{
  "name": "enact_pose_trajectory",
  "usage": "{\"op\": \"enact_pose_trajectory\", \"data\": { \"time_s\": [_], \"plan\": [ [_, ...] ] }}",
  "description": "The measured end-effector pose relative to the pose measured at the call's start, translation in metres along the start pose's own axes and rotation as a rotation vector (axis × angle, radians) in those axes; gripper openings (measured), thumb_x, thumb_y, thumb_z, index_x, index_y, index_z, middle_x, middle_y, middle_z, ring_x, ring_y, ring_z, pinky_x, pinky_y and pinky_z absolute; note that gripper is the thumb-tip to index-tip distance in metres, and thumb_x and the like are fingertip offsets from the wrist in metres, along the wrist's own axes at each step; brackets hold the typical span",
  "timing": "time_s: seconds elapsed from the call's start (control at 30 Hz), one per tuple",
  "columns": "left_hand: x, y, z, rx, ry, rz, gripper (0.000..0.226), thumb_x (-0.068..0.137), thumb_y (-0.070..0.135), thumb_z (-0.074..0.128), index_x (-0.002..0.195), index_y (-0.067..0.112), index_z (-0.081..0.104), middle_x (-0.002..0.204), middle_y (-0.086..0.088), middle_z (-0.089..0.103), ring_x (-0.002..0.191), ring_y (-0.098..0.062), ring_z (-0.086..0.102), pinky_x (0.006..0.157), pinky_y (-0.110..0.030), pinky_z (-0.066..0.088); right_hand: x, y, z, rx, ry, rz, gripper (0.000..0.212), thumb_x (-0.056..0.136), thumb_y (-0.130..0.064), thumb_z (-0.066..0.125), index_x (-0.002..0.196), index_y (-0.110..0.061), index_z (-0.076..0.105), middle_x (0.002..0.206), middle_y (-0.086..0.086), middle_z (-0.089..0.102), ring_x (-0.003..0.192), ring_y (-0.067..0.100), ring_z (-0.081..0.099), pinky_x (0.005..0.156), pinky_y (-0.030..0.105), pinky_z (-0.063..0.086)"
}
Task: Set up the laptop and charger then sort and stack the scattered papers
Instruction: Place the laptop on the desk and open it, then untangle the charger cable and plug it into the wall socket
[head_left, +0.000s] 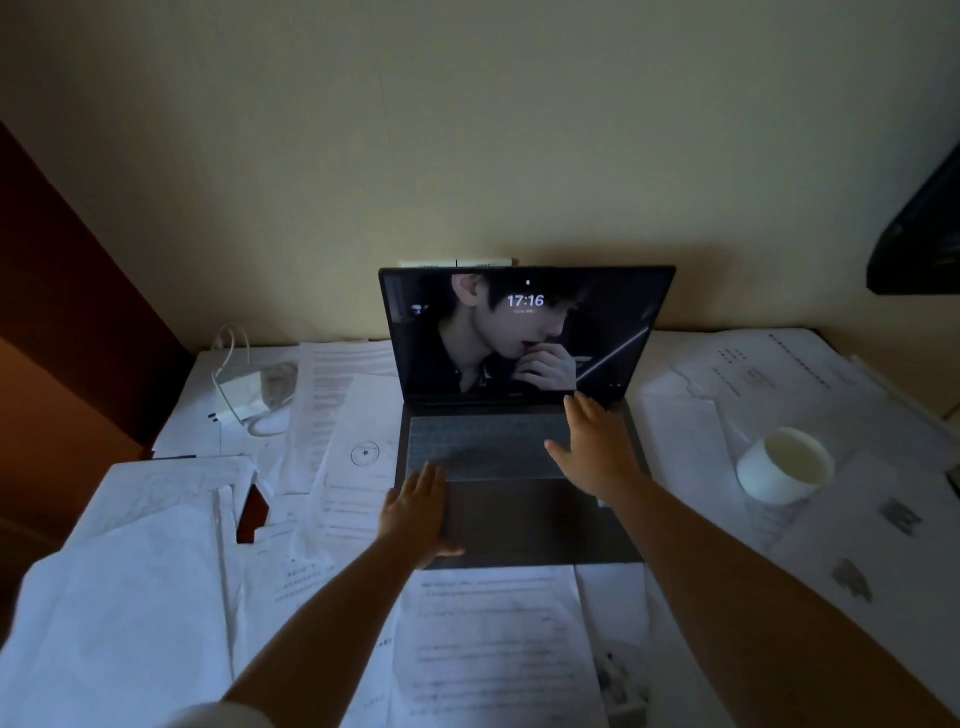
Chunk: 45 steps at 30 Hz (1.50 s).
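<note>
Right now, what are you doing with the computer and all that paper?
A person has the laptop open on the desk, its screen lit and showing 17:16. The left hand lies flat on its front left corner, and the right hand reaches over the keyboard with straight fingers. The white charger sits to the left, its cable coiled beside it. Papers lie scattered all around, and a white cup stands on the right.

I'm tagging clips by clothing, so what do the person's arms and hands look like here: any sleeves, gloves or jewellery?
Both forearms are bare. The left hand and right hand wear no gloves, and no rings or watch are visible in the dim light. A pale sleeve edge shows at the left arm near the bottom of the frame.
</note>
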<state>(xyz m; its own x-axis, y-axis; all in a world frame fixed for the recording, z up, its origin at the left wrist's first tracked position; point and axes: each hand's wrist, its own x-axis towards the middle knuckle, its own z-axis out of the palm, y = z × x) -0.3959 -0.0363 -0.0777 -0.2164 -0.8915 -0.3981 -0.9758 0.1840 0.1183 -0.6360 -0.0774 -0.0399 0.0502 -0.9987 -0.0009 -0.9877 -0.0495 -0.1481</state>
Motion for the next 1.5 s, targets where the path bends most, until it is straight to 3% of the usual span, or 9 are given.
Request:
{"op": "enact_pose_trajectory", "data": {
  "time_s": [0.13,0.3,0.6,0.9,1.13,1.4,1.5],
  "plan": [
    [0.000,0.007,0.010,-0.013,0.014,0.001,0.107,0.080,0.064,0.059,0.153,0.016,-0.003,0.161,-0.004,0.000,0.147,-0.026,0.007,0.118,-0.050,0.018,-0.024,0.017,0.025,0.048,-0.176,0.138,0.074,0.094,-0.050,0.044,0.150,-0.010,0.016,0.156,0.012,0.018,0.142,0.028,0.022,0.115,0.041,0.024],
    [0.011,0.014,0.018,0.012,0.013,-0.011,0.104,0.079,0.071,0.053,0.153,0.023,-0.003,0.161,-0.002,-0.007,0.147,-0.028,0.000,0.115,-0.058,0.017,-0.034,0.039,0.040,0.045,-0.211,0.204,0.071,0.094,-0.050,0.041,0.148,-0.010,0.019,0.153,0.012,0.025,0.139,0.028,0.027,0.112,0.041,0.027],
    [0.024,0.026,0.020,-0.015,0.102,-0.085,0.068,0.098,0.054,0.031,0.153,0.026,0.002,0.161,-0.001,-0.005,0.148,-0.024,-0.001,0.116,-0.057,0.015,-0.013,0.063,0.044,0.049,-0.294,0.267,0.072,0.096,-0.053,0.034,0.151,-0.015,0.008,0.157,0.014,0.013,0.143,0.031,0.019,0.113,0.046,0.026],
    [0.046,0.035,0.017,-0.019,0.157,-0.084,0.056,0.101,0.039,0.031,0.152,0.027,0.011,0.161,0.000,0.004,0.148,-0.021,0.000,0.116,-0.058,0.012,0.020,0.075,0.050,-0.013,-0.244,0.289,0.077,0.094,-0.062,0.028,0.149,-0.010,0.014,0.151,0.017,0.023,0.133,0.034,0.030,0.103,0.042,0.034],
    [0.052,0.035,0.024,-0.039,0.175,-0.159,0.053,0.102,0.043,0.018,0.152,0.027,0.013,0.161,0.002,0.004,0.148,-0.018,-0.002,0.118,-0.055,0.004,0.040,0.084,0.060,-0.046,-0.227,0.302,0.079,0.091,-0.067,0.023,0.151,-0.020,0.005,0.145,0.018,0.027,0.128,0.034,0.033,0.099,0.040,0.035],
    [0.052,0.039,0.025,-0.065,0.187,-0.184,0.067,0.092,0.053,0.000,0.152,0.028,0.017,0.161,0.002,0.006,0.148,-0.019,-0.002,0.118,-0.055,0.002,0.043,0.074,0.070,-0.004,-0.181,0.384,0.089,0.087,-0.072,0.026,0.152,-0.015,0.003,0.148,0.022,0.020,0.130,0.036,0.029,0.103,0.042,0.031],
    [0.052,0.039,0.024,-0.080,0.218,-0.144,0.052,0.102,0.043,0.018,0.151,0.027,0.022,0.161,0.002,0.009,0.148,-0.019,0.002,0.119,-0.050,0.003,0.045,0.072,0.070,0.018,-0.175,0.398,0.089,0.088,-0.072,0.026,0.151,-0.013,0.005,0.148,0.022,0.021,0.131,0.037,0.028,0.104,0.043,0.030]
  ]
}}
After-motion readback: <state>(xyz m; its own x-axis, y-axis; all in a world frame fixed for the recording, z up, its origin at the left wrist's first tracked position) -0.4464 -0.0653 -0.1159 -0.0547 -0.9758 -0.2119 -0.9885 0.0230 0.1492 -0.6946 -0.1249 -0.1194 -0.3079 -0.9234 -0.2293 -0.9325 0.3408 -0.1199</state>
